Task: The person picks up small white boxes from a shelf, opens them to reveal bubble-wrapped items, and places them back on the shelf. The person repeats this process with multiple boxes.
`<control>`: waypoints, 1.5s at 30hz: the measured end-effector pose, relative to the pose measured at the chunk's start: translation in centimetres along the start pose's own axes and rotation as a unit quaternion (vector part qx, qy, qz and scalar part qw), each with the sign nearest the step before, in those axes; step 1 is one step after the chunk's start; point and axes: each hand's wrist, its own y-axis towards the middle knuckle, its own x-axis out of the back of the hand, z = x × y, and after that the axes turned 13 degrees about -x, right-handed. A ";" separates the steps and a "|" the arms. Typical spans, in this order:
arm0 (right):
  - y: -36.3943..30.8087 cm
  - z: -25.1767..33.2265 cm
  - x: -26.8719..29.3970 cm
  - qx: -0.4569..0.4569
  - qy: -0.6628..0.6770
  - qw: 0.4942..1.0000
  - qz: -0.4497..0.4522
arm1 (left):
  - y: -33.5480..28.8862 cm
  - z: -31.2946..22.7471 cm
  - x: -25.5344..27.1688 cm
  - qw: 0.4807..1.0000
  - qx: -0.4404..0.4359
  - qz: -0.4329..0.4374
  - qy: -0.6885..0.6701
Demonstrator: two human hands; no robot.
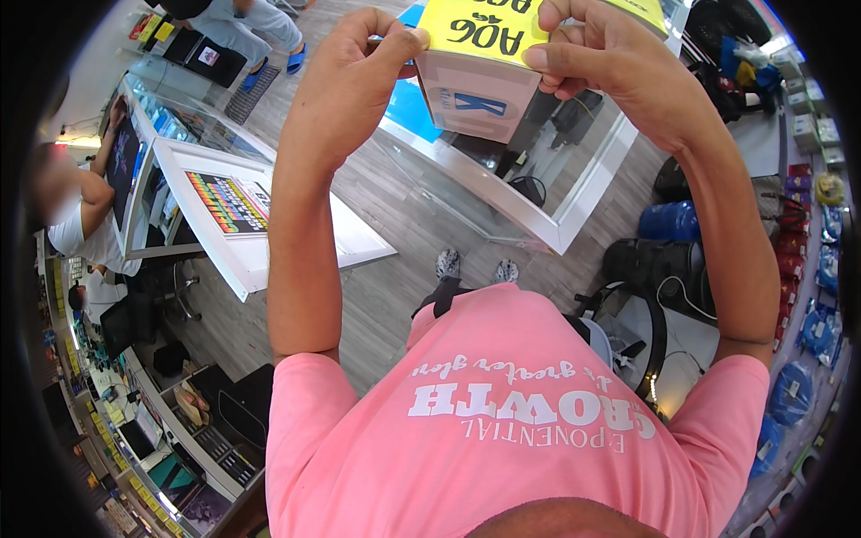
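Both hands are raised at the top of the view, around a white cardboard box (480, 94) with blue print on its near side. A yellow label (484, 27) with black handwriting covers its top. My left hand (354, 85) is closed at the box's left corner, its thumb on the label's edge. On the opposite corner, my right hand (619, 67) pinches with thumb and forefinger beside the label, its other fingers curled against the box's side. The far end of the box is cut off by the frame.
Beneath the box stands a glass display counter (574, 220) with a white frame. A white panel with a colourful sign (229, 202) juts in at left, near a seated person (85, 211). Another person (242, 36) stands at upper left. A black bag (655, 269) lies at right, before shelves of packaged goods.
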 end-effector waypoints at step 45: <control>2.8 -4.0 3.7 0.442 -0.366 0.786 -0.231 | -2.6 3.8 -6.7 0.956 -0.227 -0.169 -0.075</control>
